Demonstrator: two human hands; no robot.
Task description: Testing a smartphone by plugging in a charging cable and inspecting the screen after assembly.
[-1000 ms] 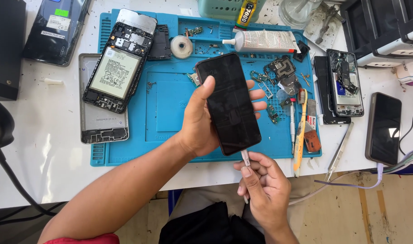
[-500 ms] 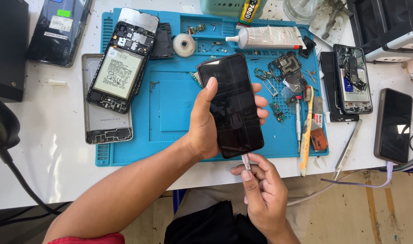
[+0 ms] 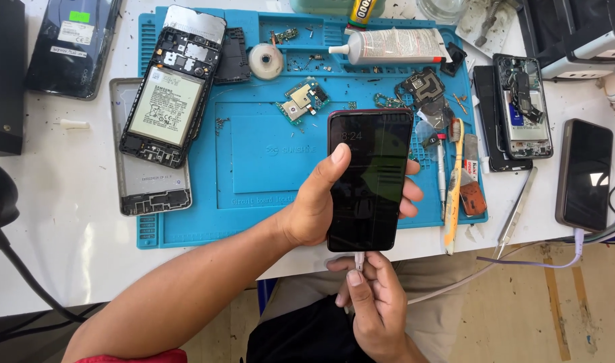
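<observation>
Now upright rather than tilted: dark phone (image 3: pixel 368 180), screen faintly lit, raised over the near edge of the blue mat (image 3: pixel 254 202). Gripped by the left hand (image 3: pixel 321 208), thumb across the glass, fingertips curling round the right side. Just below, right hand (image 3: pixel 368 302) pinching a white cable plug (image 3: pixel 358 259) at the phone's bottom edge. Far left on the mat, an opened phone with battery (image 3: pixel 165 101). To the right, glue tube (image 3: pixel 401 46), toothbrush (image 3: pixel 453 181), tweezers (image 3: pixel 516 212) on the white tabletop (image 3: pixel 59 202).
</observation>
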